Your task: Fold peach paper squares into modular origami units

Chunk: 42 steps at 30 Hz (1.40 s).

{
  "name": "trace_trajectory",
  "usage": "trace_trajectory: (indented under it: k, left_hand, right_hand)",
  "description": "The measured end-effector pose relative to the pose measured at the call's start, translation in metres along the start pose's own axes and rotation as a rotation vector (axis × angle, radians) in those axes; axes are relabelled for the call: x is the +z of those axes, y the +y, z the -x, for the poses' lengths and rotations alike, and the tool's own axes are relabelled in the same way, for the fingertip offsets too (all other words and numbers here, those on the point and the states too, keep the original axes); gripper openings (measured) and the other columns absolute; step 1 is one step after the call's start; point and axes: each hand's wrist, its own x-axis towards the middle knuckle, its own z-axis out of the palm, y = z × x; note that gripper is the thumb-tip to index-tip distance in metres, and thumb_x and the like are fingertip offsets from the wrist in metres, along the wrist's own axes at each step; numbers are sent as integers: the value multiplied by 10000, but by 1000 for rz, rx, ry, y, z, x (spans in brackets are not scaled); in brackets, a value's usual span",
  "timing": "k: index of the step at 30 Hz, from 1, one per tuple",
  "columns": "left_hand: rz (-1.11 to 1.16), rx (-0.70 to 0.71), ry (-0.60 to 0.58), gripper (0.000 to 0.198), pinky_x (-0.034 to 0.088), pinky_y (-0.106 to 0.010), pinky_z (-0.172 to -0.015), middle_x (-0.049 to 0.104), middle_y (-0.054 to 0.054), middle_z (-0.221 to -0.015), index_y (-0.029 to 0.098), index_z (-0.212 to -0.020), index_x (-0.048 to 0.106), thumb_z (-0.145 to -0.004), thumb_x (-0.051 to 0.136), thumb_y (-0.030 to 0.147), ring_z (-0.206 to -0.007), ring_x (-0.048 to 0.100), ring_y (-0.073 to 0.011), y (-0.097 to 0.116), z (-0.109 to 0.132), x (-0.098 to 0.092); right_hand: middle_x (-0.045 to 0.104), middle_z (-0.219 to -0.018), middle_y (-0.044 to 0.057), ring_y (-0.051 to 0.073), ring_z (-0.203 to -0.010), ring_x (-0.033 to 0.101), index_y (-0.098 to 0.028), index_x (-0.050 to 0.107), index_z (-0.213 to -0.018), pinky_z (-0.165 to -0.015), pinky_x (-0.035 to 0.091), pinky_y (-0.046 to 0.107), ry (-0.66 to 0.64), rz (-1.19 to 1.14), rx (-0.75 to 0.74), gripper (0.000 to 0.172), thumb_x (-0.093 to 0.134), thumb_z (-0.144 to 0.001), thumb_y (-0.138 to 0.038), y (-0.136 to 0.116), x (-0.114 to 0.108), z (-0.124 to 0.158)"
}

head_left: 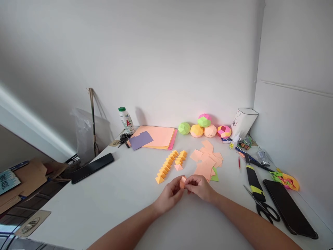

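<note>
A: Item one, and where is it sitting? The dial is centring on it, twelve pointing at the back wall [161, 69].

B: One peach folded piece [182, 182], small; lying at the dial's centre, between the two hands. Whether it is touching the white table [104, 208], I cannot tell.

A: Grip?

B: Left hand [168, 195], at eight o'clock: grasping the piece between thumb and fingers. Right hand [200, 187], at three: pinching the piece's near edge with thumb and fingertips, partly hiding it.

A: Folded stock?

B: One long row of orange pyramids [166, 166], running from nine round past eleven. One shorter orange row [180, 157], standing at twelve, a single pale peach pyramid [178, 167] ending it nearest the hands.

A: Flat stock?

B: Loose peach papers [205, 166], overlapping between one and two; a green paper [214, 174] showing from under them. Larger peach sheets [161, 137], lying at eleven, a purple paper [141, 140] overlapping them.

A: Faceted items?

B: Five paper balls [197, 131], resting near the wall from twelve to one; a pink-and-green one [204, 120] sitting on two others.

A: Sundries?

B: Scissors [264, 208], lying between three and four. Black-and-yellow-handled tool [255, 182], lying at three. Small white bottle [234, 142], standing at two. Green-capped bottle [126, 119], standing at eleven.
</note>
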Motion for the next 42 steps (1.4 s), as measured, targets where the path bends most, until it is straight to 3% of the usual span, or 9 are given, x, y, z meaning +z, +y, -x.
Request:
trace_trajectory:
  k: [8,13,20,27,36,39,42]
  left_hand:
    - [142,-64,49,460,338,-232,-516,523,1,-767,195,-1181,505,-763,586,370,-536,416,-85,2,-3,-2]
    - [99,-59,81,506,329,-235,-521,376,67,-614,186,-1235,456,-783,568,384,-518,396,-90,0,-3,-1]
    - [-116,102,73,466,337,-250,-583,399,41,-669,191,-1256,451,-831,513,373,-602,380,-116,-16,-2,0]
    - [-120,60,57,443,313,-247,-574,349,52,-645,179,-1221,480,-812,526,343,-584,331,-110,-9,-2,2]
    - [100,-79,134,420,283,-221,-512,372,51,-681,194,-1178,486,-788,538,343,-529,308,-82,-4,-2,-3]
    - [61,-47,128,409,323,-223,-542,422,39,-700,194,-1167,495,-801,542,370,-565,363,-92,-4,-2,-2]
    - [6,-4,101,410,367,-239,-591,471,24,-712,192,-1164,501,-826,521,423,-614,416,-111,-5,-2,0]
  right_hand:
    - [657,-786,15,114,-580,588,-187,512,-880,-527,414,231,-58,-53,5,185,605,-765,-299,4,-3,-2]
    - [585,-849,1,105,-619,570,-202,477,-908,-552,435,229,-51,-30,-34,250,640,-733,-275,4,1,-1]
    - [511,-597,-29,104,-537,446,-169,567,-719,-496,351,219,-41,283,-75,40,558,-742,-202,1,5,2]
    - [440,-545,-43,96,-514,394,-173,488,-584,-467,314,210,-5,332,-147,109,495,-650,-87,3,4,0]
    - [543,-594,-22,123,-554,550,-175,526,-759,-512,433,224,-72,30,-13,46,490,-732,-165,-4,-3,0]
    - [547,-643,-24,114,-581,534,-182,508,-799,-512,398,208,-106,70,-25,72,551,-750,-214,-4,-2,0]
    - [517,-612,-26,100,-548,467,-170,496,-690,-495,347,209,-109,198,-47,177,562,-788,-302,0,0,0]
